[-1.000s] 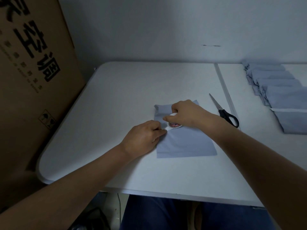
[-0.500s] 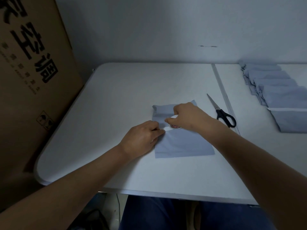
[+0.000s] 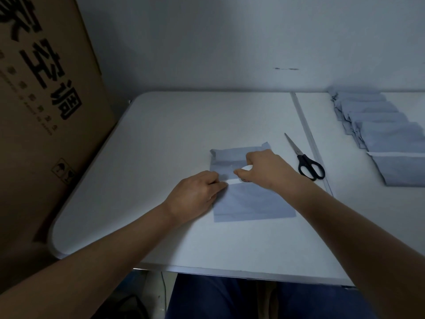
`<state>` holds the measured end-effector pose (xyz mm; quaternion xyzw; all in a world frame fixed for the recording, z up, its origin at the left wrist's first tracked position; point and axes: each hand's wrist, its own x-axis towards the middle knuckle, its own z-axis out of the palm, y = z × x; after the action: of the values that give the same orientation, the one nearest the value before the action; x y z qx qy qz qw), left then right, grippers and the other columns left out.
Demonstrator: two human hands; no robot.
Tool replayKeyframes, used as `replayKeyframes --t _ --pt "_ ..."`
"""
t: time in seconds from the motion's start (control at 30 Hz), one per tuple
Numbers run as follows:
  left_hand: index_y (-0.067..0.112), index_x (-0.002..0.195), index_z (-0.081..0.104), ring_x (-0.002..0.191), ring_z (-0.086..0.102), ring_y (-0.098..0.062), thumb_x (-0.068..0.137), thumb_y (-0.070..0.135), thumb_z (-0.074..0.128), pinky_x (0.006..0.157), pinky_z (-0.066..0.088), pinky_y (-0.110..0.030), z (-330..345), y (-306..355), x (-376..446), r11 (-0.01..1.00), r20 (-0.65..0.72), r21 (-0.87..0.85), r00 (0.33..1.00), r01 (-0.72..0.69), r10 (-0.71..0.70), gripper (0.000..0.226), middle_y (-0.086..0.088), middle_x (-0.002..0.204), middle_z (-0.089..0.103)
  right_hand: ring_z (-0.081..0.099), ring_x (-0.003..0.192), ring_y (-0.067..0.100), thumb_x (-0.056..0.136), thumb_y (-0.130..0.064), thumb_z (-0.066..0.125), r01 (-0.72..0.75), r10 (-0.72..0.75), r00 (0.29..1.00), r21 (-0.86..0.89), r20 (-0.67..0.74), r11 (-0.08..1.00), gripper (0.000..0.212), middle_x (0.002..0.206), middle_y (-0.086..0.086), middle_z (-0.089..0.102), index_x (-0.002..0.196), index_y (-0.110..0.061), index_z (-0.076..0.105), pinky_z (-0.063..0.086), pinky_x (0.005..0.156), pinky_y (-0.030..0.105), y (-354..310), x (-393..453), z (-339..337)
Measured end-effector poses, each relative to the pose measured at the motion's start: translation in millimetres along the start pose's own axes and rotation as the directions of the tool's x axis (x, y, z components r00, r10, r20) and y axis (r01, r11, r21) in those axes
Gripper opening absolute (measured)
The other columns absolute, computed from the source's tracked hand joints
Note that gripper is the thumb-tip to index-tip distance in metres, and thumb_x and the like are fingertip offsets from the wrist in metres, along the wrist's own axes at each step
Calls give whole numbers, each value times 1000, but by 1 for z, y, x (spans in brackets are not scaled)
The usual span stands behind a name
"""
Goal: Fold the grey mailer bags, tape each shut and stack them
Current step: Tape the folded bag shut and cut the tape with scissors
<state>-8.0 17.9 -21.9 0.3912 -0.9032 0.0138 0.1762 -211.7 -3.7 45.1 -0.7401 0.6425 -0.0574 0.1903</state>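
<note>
A folded grey mailer bag (image 3: 250, 201) lies flat on the white table (image 3: 179, 139), its top flap turned down. My right hand (image 3: 264, 169) grips a small roll of tape (image 3: 245, 168) on the bag near the flap's edge. A short white strip of tape (image 3: 233, 181) runs from the roll leftwards to my left hand (image 3: 197, 192), whose curled fingers pinch the tape's end against the bag's left edge. Several folded grey bags (image 3: 388, 134) lie overlapped in a row at the far right.
Black-handled scissors (image 3: 305, 161) lie just right of the bag, beside the seam (image 3: 310, 139) between the two table halves. A large brown cardboard box (image 3: 41, 111) stands against the table's left side. The wall rises right behind the table.
My right hand has drawn the roll to the right, away from my left hand, so a longer strip of tape shows between them. The left hand stays at the bag's left edge.
</note>
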Motion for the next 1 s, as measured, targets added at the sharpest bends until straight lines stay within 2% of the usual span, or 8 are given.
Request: replayKeyframes --t 0.13,0.33,0.5,0.6,0.7,0.8,0.93,1.0 --pt "11 110 69 75 56 -23 97 28 37 47 48 -35 -1 -1 0 1000 9 18 1000 -17 17 39 -4 85 58 52 74 21 90 -51 55 1 -2 1000 -43 -28 999 38 81 2 53 95 -13 55 36 58 28 1 -1 1" --pt "13 120 66 76 51 -22 94 23 45 50 41 -30 -5 -4 6 995 49 -9 994 -96 96 34 -4 88 55 50 69 18 86 -56 57 -21 20 998 -14 -54 1000 42 66 -7 45 66 -27 35 31 54 26 6 -1 4" --pt "15 122 65 83 53 -22 83 12 67 56 46 -29 -8 -14 17 984 105 -53 978 -173 178 40 -6 94 58 55 75 16 82 -65 58 -23 24 998 8 -58 1000 39 79 -7 57 86 -26 50 38 65 28 9 2 4" --pt "15 119 67 88 58 -24 81 9 66 62 51 -30 -10 -15 23 979 127 -99 974 -179 190 39 -6 100 62 58 78 17 81 -65 59 -35 35 999 11 -40 999 41 83 -6 59 89 -26 55 40 67 29 9 3 2" --pt "11 112 70 86 63 -26 81 3 65 62 53 -30 -10 -11 30 974 123 -134 973 -181 198 33 -7 101 64 60 80 17 80 -64 61 -29 30 999 24 -29 999 39 86 -4 63 88 -26 59 41 66 28 10 3 -1" --pt "7 106 68 84 63 -28 86 8 59 61 54 -35 -5 -8 34 976 108 -128 975 -179 193 22 -9 101 64 59 81 18 81 -66 58 -30 31 999 34 -16 999 42 89 -3 63 89 -25 61 41 66 29 12 3 1" --pt "7 113 68 85 59 -27 91 12 53 67 51 -34 1 -9 29 973 74 -98 973 -210 217 28 -10 99 63 60 58 17 90 -62 47 -39 42 999 147 -17 988 47 82 2 67 88 -18 64 50 65 31 15 2 0" --pt "7 115 69 82 59 -27 92 16 49 63 51 -34 1 -8 27 971 57 -85 972 -222 227 32 -9 94 62 61 51 15 93 -58 45 -44 45 999 231 2 972 45 76 4 67 87 -17 63 53 62 32 17 0 -1"
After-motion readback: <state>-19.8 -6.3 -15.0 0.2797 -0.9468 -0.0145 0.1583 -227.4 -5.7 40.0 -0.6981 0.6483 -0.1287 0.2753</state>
